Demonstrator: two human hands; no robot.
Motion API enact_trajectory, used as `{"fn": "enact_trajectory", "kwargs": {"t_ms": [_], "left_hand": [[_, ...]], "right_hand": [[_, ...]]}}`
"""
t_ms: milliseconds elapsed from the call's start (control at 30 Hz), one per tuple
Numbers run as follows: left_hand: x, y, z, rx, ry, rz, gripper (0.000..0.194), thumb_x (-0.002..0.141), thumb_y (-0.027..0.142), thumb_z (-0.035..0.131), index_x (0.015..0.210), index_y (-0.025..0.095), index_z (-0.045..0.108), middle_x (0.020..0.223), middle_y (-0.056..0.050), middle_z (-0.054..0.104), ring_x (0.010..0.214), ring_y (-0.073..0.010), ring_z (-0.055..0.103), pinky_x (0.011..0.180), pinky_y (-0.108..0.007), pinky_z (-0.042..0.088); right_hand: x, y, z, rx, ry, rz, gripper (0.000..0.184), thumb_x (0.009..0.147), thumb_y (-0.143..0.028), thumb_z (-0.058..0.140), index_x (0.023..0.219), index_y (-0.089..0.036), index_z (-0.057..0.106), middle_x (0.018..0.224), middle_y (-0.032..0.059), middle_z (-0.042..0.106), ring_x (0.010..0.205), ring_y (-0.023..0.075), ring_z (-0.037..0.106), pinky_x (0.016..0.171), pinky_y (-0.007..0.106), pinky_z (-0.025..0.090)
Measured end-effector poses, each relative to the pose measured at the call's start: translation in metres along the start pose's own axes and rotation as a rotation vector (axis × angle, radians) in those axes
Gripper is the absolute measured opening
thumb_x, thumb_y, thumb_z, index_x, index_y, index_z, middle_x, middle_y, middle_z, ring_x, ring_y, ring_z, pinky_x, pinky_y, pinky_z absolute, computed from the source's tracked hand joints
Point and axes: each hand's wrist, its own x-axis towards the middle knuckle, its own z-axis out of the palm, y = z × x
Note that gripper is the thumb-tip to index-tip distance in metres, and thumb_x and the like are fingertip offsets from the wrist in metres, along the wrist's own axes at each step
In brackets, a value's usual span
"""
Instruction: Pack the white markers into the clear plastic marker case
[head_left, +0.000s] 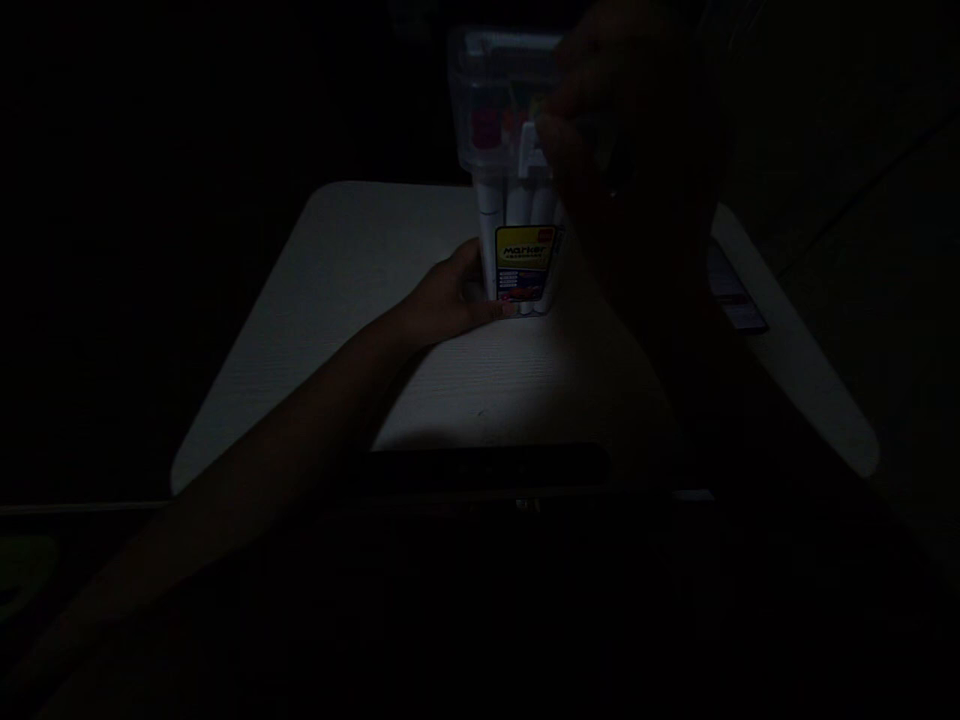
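A clear plastic marker case (487, 100) stands upright on the white table (315, 300), with several white-barrelled markers (517, 205) inside. Its front carries a yellow and dark blue label (525, 262) reading "marker". Near the base, my left hand (454, 295) is wrapped round the case, thumb across the lower front. Up at the lid, my right hand (600, 120) has its fingers and thumb closed at the white latch (531, 150). Deep shadow hides much of the right hand.
At the table's right side lies a flat dark object with a lit face, like a phone (739, 290). A dark bar (487, 465) runs along the near table edge. The surroundings are almost black, with a thin cable (862, 190) faintly visible on the right.
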Motion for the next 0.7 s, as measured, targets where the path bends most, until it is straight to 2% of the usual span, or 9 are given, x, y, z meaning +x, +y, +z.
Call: {"fn": "enact_trajectory", "kwargs": {"t_ms": [100, 200, 300, 400, 467, 600, 700], "left_hand": [[-0.001, 0.001, -0.001, 0.000, -0.004, -0.014, 0.094, 0.064, 0.065, 0.086, 0.137, 0.020, 0.049, 0.136, -0.017, 0.061, 0.136, -0.0425, 0.055, 0.117, -0.066, 0.041], [-0.001, 0.002, -0.001, -0.003, -0.014, 0.000, 0.088, 0.066, 0.063, 0.086, 0.135, 0.021, 0.050, 0.137, -0.016, 0.062, 0.135, -0.0411, 0.056, 0.117, -0.064, 0.042], [0.000, 0.001, -0.002, -0.031, -0.033, 0.011, 0.086, 0.067, 0.062, 0.086, 0.134, 0.022, 0.051, 0.138, -0.014, 0.062, 0.136, -0.0403, 0.055, 0.117, -0.063, 0.042], [0.000, 0.000, -0.001, -0.062, -0.044, 0.010, 0.086, 0.067, 0.061, 0.087, 0.135, 0.022, 0.051, 0.136, -0.014, 0.063, 0.138, -0.0403, 0.053, 0.117, -0.063, 0.042], [0.000, 0.000, 0.000, -0.071, -0.045, 0.011, 0.087, 0.066, 0.060, 0.087, 0.136, 0.023, 0.051, 0.135, -0.013, 0.063, 0.138, -0.0397, 0.054, 0.117, -0.063, 0.042], [0.000, 0.001, 0.000, -0.090, -0.023, -0.003, 0.082, 0.067, 0.060, 0.087, 0.132, 0.023, 0.054, 0.134, -0.013, 0.064, 0.136, -0.0389, 0.055, 0.117, -0.061, 0.043], [0.000, 0.000, -0.002, -0.107, -0.013, -0.001, 0.081, 0.066, 0.059, 0.088, 0.131, 0.023, 0.055, 0.132, -0.012, 0.065, 0.138, -0.0389, 0.054, 0.117, -0.060, 0.043]], "right_hand": [[0.000, -0.005, -0.001, -0.050, 0.047, -0.022, 0.055, 0.100, -0.061, 0.042, 0.119, -0.018, 0.071, 0.125, 0.0065, 0.069, 0.128, 0.0287, 0.065, 0.111, 0.048, 0.052], [0.001, -0.005, -0.003, -0.055, 0.049, -0.027, 0.052, 0.100, -0.059, 0.044, 0.119, -0.020, 0.071, 0.127, 0.0040, 0.070, 0.128, 0.0277, 0.065, 0.110, 0.048, 0.052], [0.004, -0.001, -0.006, -0.061, 0.050, -0.093, 0.045, 0.101, -0.054, 0.047, 0.122, -0.023, 0.071, 0.125, 0.0005, 0.071, 0.125, 0.0248, 0.067, 0.106, 0.045, 0.054], [0.004, 0.000, -0.008, -0.113, 0.091, -0.158, 0.041, 0.100, -0.051, 0.050, 0.118, -0.021, 0.072, 0.117, 0.0003, 0.073, 0.121, 0.0230, 0.069, 0.100, 0.042, 0.056], [0.003, -0.004, -0.007, -0.126, 0.110, -0.167, 0.039, 0.100, -0.048, 0.049, 0.116, -0.021, 0.071, 0.118, 0.0014, 0.073, 0.119, 0.0224, 0.069, 0.100, 0.041, 0.056], [-0.001, -0.014, -0.004, -0.066, 0.022, -0.187, 0.035, 0.100, -0.046, 0.047, 0.109, -0.020, 0.068, 0.137, 0.0059, 0.067, 0.131, 0.0256, 0.063, 0.108, 0.047, 0.053], [-0.001, -0.017, -0.003, -0.042, -0.080, -0.111, 0.035, 0.099, -0.049, 0.047, 0.112, -0.022, 0.066, 0.144, 0.0050, 0.062, 0.136, 0.0272, 0.058, 0.114, 0.050, 0.047]]}}
